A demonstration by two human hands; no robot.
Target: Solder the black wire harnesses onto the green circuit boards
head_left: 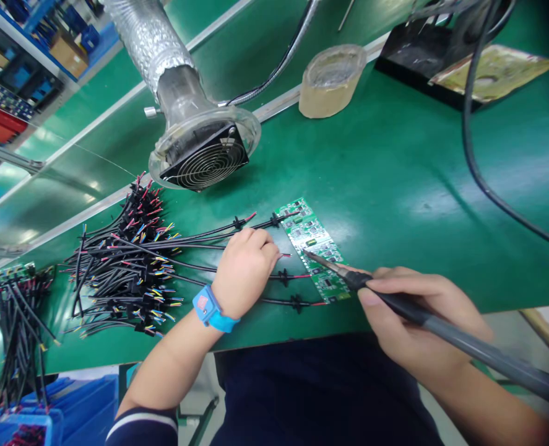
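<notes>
My right hand [423,316] is closed around a soldering iron [395,303], whose tip rests on or just above the middle of a green circuit board [318,251]. My left hand [247,266], with a blue wristband on the wrist, is curled over a black cable [200,246]; its red wire end pokes out beyond the fingers toward the board. Its fingertips are partly hidden under the hand. Several other cables with black grommets [283,277] reach the board's left edge with red wire ends. Whether each touches the board is hard to make out.
A pile of black cables [130,266] lies left on the green table, with another bundle [17,303] farther left. A fume extractor [204,158] hangs above. A tape roll [332,83] and a black soldering stand [418,56] are behind. Blue bins [83,402] stand below the edge.
</notes>
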